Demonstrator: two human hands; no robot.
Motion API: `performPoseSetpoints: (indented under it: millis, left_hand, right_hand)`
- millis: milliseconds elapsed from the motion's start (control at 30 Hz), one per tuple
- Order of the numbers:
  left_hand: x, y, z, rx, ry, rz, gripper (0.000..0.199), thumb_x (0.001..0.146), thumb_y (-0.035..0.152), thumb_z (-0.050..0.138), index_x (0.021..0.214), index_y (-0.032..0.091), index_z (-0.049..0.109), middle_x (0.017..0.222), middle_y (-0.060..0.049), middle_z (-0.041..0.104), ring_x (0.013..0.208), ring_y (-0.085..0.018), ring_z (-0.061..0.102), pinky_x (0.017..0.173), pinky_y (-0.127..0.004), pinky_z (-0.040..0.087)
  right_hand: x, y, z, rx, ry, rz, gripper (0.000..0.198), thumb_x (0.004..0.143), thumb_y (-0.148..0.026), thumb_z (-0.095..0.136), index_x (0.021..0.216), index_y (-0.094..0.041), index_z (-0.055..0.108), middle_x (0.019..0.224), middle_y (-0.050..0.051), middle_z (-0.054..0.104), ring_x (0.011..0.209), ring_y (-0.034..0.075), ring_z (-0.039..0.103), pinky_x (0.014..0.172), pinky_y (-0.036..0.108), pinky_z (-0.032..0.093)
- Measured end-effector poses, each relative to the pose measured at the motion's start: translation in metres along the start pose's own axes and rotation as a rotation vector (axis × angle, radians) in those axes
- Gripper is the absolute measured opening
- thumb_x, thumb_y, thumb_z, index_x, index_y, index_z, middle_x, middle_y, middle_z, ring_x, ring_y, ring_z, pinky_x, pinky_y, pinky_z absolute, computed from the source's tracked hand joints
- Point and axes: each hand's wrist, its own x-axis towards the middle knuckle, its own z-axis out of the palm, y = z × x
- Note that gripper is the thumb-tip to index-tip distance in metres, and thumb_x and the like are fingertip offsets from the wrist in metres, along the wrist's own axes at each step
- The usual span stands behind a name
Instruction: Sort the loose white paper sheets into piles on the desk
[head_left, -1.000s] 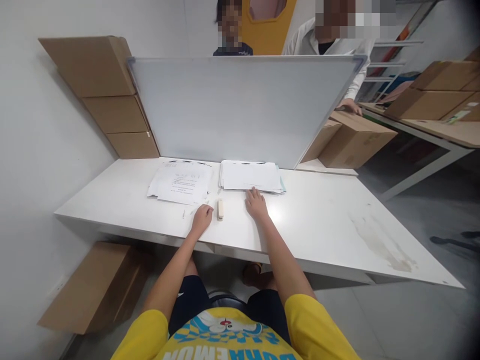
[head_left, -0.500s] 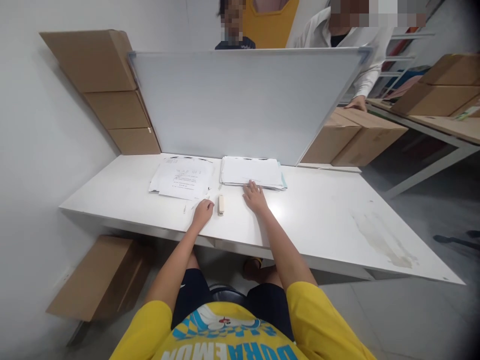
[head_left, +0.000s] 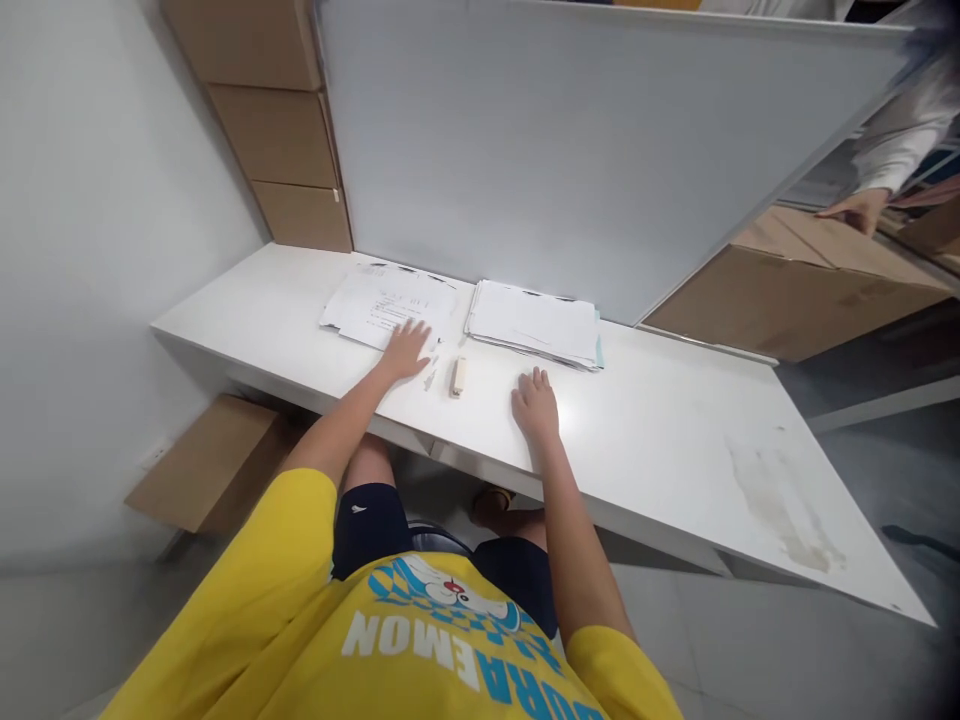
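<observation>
My left hand (head_left: 405, 350) is open, its fingers spread at the lower right edge of the printed papers (head_left: 371, 305) on the left. Whether it presses on them I cannot tell. My right hand (head_left: 536, 402) rests open on the white table, just short of the thick paper stack (head_left: 534, 322), with nothing in it. Between the hands lies a small cream object (head_left: 458, 377), shaped like a stapler. Small greyish bits or marks (head_left: 430, 376) show on the tabletop beside my left hand.
A whiteboard (head_left: 562, 150) stands upright along the table's back. Cardboard boxes are stacked at the left (head_left: 274, 135), and another box (head_left: 810, 285) is at the right under another person's hand (head_left: 862, 210). A box (head_left: 206, 460) sits below the table. A grey stain (head_left: 784, 500) marks the right end.
My left hand has gone from curled on the table to spread at the printed papers' edge. My right hand has drawn back off the stack. The view has tilted downward.
</observation>
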Motion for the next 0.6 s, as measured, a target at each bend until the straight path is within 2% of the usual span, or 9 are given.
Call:
performPoseSetpoints:
  millis: [100,300,433,600]
  left_hand:
    - [0.005,-0.019,-0.003,0.07,0.092,-0.326,0.072,0.088,0.043,0.052,0.15,0.014,0.029,0.159,-0.015,0.024,0.148,-0.037,0.011,0.118,-0.057,0.007]
    - [-0.001,-0.024,0.003,0.072,0.265,-0.658,0.089,0.086,0.057,0.05,0.152,0.006,0.02,0.159,-0.023,0.019,0.147,-0.043,0.009,0.117,-0.061,0.007]
    - [-0.003,-0.022,0.001,0.09,0.275,-0.716,0.098,0.081,0.063,0.054,0.152,0.005,0.02,0.159,-0.025,0.017,0.146,-0.046,0.007,0.116,-0.064,0.006]
    - [-0.005,-0.022,0.002,0.12,0.293,-0.67,0.085,0.085,0.051,0.053,0.15,0.004,0.024,0.158,-0.026,0.019,0.147,-0.043,0.009,0.118,-0.06,0.009]
  right_hand:
    - [0.004,-0.001,0.002,0.032,0.016,0.052,0.047,0.093,-0.034,0.035,0.13,-0.012,0.054,0.152,0.018,0.038,0.144,0.032,0.026,0.109,0.05,0.032]
    - [0.008,-0.005,0.002,0.064,0.011,0.101,0.049,0.092,-0.034,0.036,0.131,-0.01,0.053,0.15,0.02,0.04,0.142,0.033,0.03,0.111,0.05,0.029]
    - [0.006,-0.006,0.001,0.084,0.01,0.111,0.051,0.092,-0.036,0.035,0.132,-0.01,0.053,0.149,0.019,0.042,0.141,0.032,0.032,0.112,0.05,0.029]
    - [0.004,-0.006,0.0,0.083,-0.001,0.119,0.052,0.092,-0.037,0.035,0.132,-0.009,0.054,0.148,0.018,0.044,0.139,0.031,0.036,0.113,0.047,0.029]
